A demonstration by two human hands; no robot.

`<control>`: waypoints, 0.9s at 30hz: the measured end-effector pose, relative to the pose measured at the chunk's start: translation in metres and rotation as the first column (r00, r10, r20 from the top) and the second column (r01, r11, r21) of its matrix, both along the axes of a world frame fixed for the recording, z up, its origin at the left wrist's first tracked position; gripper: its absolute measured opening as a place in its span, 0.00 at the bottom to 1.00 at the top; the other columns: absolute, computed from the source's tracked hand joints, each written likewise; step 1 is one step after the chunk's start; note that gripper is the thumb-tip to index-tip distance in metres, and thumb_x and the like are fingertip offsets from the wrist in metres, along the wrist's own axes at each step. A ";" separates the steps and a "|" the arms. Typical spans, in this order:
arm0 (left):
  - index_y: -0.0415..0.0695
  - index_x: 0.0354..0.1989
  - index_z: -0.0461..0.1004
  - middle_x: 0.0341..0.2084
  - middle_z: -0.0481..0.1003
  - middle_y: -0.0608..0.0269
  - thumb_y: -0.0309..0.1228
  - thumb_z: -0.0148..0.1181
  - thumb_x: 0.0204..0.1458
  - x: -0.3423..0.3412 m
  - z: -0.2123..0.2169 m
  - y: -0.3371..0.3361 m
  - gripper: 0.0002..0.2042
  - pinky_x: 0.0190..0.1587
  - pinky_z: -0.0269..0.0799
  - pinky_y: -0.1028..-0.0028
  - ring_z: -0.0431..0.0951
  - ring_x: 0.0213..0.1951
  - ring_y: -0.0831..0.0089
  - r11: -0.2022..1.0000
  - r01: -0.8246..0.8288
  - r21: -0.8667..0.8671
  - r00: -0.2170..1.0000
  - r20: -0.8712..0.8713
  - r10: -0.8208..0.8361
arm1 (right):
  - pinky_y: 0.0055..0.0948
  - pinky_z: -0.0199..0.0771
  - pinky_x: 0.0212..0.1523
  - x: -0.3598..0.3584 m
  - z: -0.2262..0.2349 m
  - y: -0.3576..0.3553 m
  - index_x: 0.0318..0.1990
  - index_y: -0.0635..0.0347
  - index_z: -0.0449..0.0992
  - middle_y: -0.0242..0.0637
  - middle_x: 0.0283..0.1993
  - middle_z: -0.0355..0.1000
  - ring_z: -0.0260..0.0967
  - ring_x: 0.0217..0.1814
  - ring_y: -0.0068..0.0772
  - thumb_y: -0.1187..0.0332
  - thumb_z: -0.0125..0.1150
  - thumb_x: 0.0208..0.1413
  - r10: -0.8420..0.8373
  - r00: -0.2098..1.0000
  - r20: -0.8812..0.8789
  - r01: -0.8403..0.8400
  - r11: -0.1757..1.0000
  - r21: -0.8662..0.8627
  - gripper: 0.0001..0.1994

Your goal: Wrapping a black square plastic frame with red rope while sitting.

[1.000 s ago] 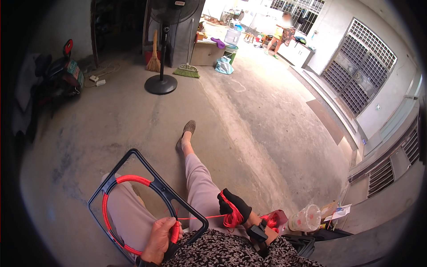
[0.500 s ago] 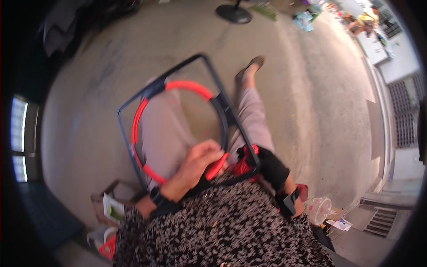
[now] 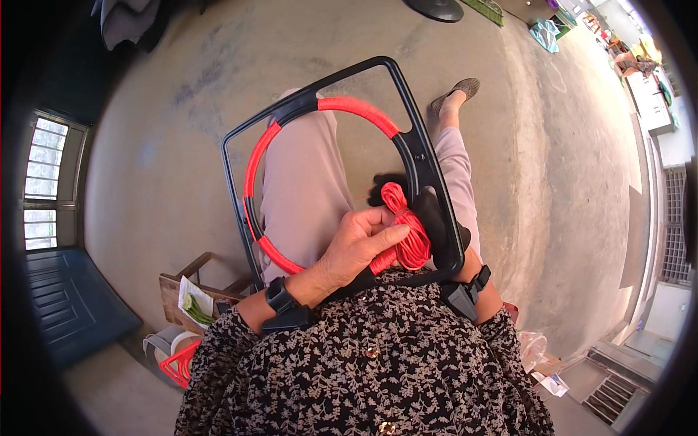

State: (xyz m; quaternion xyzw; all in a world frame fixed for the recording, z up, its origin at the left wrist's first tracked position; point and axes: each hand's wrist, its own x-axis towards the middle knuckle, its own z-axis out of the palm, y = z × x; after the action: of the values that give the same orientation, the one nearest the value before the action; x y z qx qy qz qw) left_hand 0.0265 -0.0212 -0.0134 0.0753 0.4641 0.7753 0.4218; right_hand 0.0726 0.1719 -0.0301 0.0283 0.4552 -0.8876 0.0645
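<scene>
A black rectangular frame (image 3: pixel 430 171) with a round ring inside it rests tilted over my lap. Red cord is wound around parts of the ring (image 3: pixel 356 107), with black stretches between. My bare left hand (image 3: pixel 358 243) reaches across the lower part of the ring, thumb and fingers closed on a tied bundle of red cord (image 3: pixel 413 243). On my right hand (image 3: pixel 445 229) is a black glove; it grips the right side of the frame, with blurred dark fingertips showing inside the ring. The frame and cord partly hide that hand.
A wooden stool or chair (image 3: pixel 174 294) holding a leaflet stands at my left, near a red plastic basket (image 3: pixel 178 363). Ahead lie a round black base (image 3: pixel 436 9), a green broom head (image 3: pixel 486 10) and a blue bag (image 3: pixel 544 35) on the concrete floor.
My left hand has gone from the red winding low on the ring to the cord bundle. The bundle now shows inside the ring, beside the gloved hand. The view has shifted.
</scene>
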 end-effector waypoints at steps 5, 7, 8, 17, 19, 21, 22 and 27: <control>0.37 0.37 0.74 0.33 0.77 0.68 0.34 0.46 0.60 -0.005 0.003 0.003 0.13 0.42 0.69 0.82 0.74 0.36 0.85 0.999 -0.006 -0.035 0.974 0.227 0.014 | 0.22 0.70 0.45 -0.010 -0.013 -0.007 0.54 0.62 0.66 0.35 0.42 0.72 0.70 0.40 0.26 0.68 0.52 0.58 0.043 0.999 0.022 -0.037 0.979 -0.200 0.17; 0.35 0.42 0.72 0.31 0.77 0.56 0.37 0.44 0.61 -0.002 -0.005 0.011 0.16 0.35 0.75 0.72 0.77 0.28 0.72 0.991 -0.128 -0.044 0.969 0.206 0.135 | 0.22 0.70 0.45 -0.014 -0.018 -0.008 0.53 0.61 0.67 0.35 0.42 0.72 0.70 0.40 0.26 0.67 0.51 0.59 0.053 0.998 0.043 -0.039 0.959 -0.281 0.16; 0.35 0.42 0.72 0.31 0.77 0.56 0.37 0.44 0.61 -0.004 -0.005 0.008 0.16 0.35 0.75 0.72 0.77 0.28 0.72 0.991 -0.125 -0.044 0.969 0.209 0.132 | 0.23 0.70 0.45 -0.003 -0.015 -0.002 0.52 0.61 0.67 0.35 0.42 0.72 0.70 0.40 0.26 0.66 0.51 0.60 0.062 0.997 0.047 -0.043 0.946 -0.322 0.15; 0.34 0.40 0.71 0.28 0.76 0.53 0.32 0.47 0.57 -0.010 0.004 0.000 0.13 0.31 0.74 0.75 0.77 0.28 0.68 0.998 0.056 -0.003 0.923 0.382 -0.051 | 0.23 0.75 0.34 -0.005 0.012 0.000 0.42 0.55 0.69 0.31 0.32 0.71 0.69 0.29 0.23 0.52 0.45 0.63 -0.380 0.830 0.409 0.510 0.814 -0.278 0.16; 0.34 0.41 0.71 0.28 0.76 0.53 0.32 0.47 0.57 -0.013 0.000 -0.003 0.13 0.31 0.74 0.75 0.77 0.28 0.69 0.995 0.091 0.036 0.917 0.387 -0.098 | 0.23 0.73 0.31 0.007 0.006 0.021 0.39 0.52 0.68 0.27 0.27 0.67 0.66 0.25 0.22 0.51 0.42 0.64 -0.482 0.778 0.402 0.593 0.775 -0.220 0.15; 0.34 0.41 0.70 0.28 0.76 0.54 0.31 0.48 0.57 -0.014 -0.003 -0.003 0.12 0.30 0.74 0.76 0.77 0.28 0.69 0.990 0.125 0.069 0.911 0.387 -0.142 | 0.23 0.67 0.26 0.027 -0.022 0.050 0.36 0.52 0.67 0.25 0.25 0.62 0.63 0.25 0.20 0.51 0.47 0.62 -0.433 0.860 0.270 0.500 0.820 -0.279 0.14; 0.35 0.40 0.70 0.27 0.76 0.54 0.31 0.48 0.58 -0.014 -0.005 -0.006 0.11 0.30 0.74 0.76 0.77 0.27 0.70 0.993 0.107 0.054 0.905 0.409 -0.120 | 0.21 0.65 0.24 0.029 -0.002 0.035 0.34 0.51 0.66 0.23 0.23 0.60 0.61 0.23 0.18 0.51 0.46 0.62 -0.554 0.729 0.401 0.617 0.786 -0.035 0.14; 0.38 0.36 0.69 0.25 0.75 0.54 0.32 0.51 0.58 -0.012 0.003 0.002 0.08 0.29 0.74 0.76 0.76 0.25 0.71 0.997 0.048 0.052 0.914 0.400 -0.065 | 0.21 0.67 0.27 0.062 0.031 0.002 0.37 0.54 0.68 0.26 0.26 0.63 0.64 0.25 0.22 0.49 0.49 0.60 -0.359 0.714 0.601 0.422 0.906 0.039 0.17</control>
State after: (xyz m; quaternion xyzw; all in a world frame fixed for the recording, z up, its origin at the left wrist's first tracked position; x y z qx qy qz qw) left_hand 0.0146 -0.0194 -0.0106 -0.0633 0.3494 0.7710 0.5287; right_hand 0.1350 0.1743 0.0008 0.3974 0.3499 -0.8482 0.0161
